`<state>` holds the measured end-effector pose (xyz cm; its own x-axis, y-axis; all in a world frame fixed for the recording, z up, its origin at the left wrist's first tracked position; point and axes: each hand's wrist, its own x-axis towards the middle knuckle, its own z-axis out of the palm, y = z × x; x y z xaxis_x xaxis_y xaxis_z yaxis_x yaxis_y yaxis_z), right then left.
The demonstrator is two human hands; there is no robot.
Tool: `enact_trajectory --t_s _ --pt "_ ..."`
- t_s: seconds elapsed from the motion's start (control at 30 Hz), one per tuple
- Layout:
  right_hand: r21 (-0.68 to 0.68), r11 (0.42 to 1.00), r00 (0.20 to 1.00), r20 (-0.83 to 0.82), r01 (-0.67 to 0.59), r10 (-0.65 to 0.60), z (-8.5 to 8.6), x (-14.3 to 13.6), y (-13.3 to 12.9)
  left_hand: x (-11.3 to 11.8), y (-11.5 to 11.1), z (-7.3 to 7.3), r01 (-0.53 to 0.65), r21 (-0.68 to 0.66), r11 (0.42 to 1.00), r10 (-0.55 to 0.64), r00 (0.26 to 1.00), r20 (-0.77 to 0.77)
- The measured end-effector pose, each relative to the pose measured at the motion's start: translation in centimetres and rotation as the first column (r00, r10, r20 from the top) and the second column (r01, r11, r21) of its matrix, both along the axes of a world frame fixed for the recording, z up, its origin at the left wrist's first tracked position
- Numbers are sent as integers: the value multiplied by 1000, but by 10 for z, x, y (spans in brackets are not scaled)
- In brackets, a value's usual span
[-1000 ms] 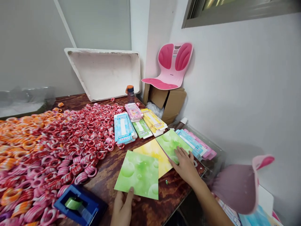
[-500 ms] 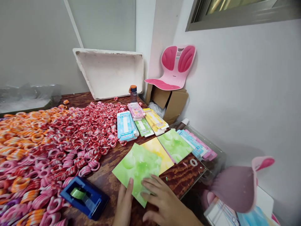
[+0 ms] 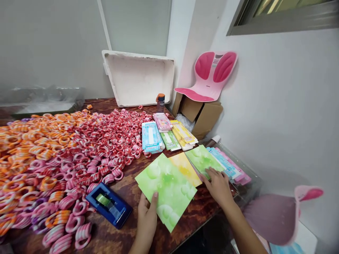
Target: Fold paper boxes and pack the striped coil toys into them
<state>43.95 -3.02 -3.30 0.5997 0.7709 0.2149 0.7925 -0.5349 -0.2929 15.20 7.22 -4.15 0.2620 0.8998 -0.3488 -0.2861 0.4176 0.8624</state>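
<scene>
My left hand (image 3: 147, 217) grips the lower left edge of a green patterned sheet (image 3: 166, 188), thumb on top and fingers beneath. At the right, my right hand (image 3: 217, 183) rests with fingers spread on the near edge of another green sheet (image 3: 202, 158). Between the two green sheets lies a yellow sheet (image 3: 186, 167), partly covered by the held one. A blue tape dispenser (image 3: 109, 205) with a green roll stands left of my left hand.
Many striped rings (image 3: 87, 148) cover the table's left side. Behind the sheets are blue (image 3: 151, 137), pink, green and yellow card stacks, and a bottle (image 3: 160, 103). A white bin (image 3: 141, 83) leans at the back. A pink seat (image 3: 209, 76) rests over a cardboard box (image 3: 208, 118).
My right hand has left the near green sheet and moved right onto the other green sheet. My left hand now grips the near sheet. The view has shifted slightly left.
</scene>
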Motion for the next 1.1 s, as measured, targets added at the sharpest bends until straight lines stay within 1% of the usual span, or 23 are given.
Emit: enact_trajectory --t_s 0.17,0.3,0.4,0.5,0.57,0.63,0.67,0.7,0.73,0.77,0.8,0.87,0.93,1.03,1.07,1.1 --pt "-27 999 998 -66 -18 16 7 8 -2 -4 -3 -5 1 8 1000 -1 1000 10" --pt "-17 1000 997 -73 -20 19 11 19 -2 -4 -5 -5 17 21 1000 -18 999 40" --pt "28 999 998 -37 -43 44 21 23 -1 -2 -6 -4 20 19 1000 -21 998 57" --pt "144 988 996 68 -62 52 34 15 0 0 -6 -3 23 9 1000 -24 997 71" --pt "245 964 984 165 -99 59 41 -4 0 2 -7 -3 32 -2 999 -31 996 79" --pt "310 931 962 247 -193 117 47 -34 -1 3 -7 -2 38 -14 999 -37 996 77" --pt "312 913 945 274 -263 178 48 -53 -2 3 -8 -2 37 -22 999 -36 997 70" --pt "307 883 915 308 -356 262 49 -74 -4 3 -8 -2 33 -31 999 -31 998 57" --pt "276 819 844 361 -503 396 48 -95 -5 3 -8 -2 24 -43 999 -23 999 40" --pt "211 757 764 385 -619 518 48 -116 -6 2 -8 -3 14 -56 998 -13 1000 22" --pt "155 723 718 370 -673 589 46 -135 -6 1 -9 -3 5 -68 998 -5 1000 5" --pt "158 678 685 339 -718 645 40 -165 -5 1 -8 -3 3 -81 997 -4 1000 -11" --pt "190 664 687 288 -724 667 33 -183 -4 3 -7 -1 23 -72 997 -24 1000 -10" --pt "254 623 671 200 -740 714 22 -188 -6 4 -5 6 35 -32 999 -36 999 -15" --pt "306 627 692 191 -716 696 19 -185 -7 2 -6 8 26 -13 1000 -26 1000 -17" --pt "387 656 750 178 -649 637 17 -180 -9 -1 -6 10 23 8 1000 -23 1000 -18"
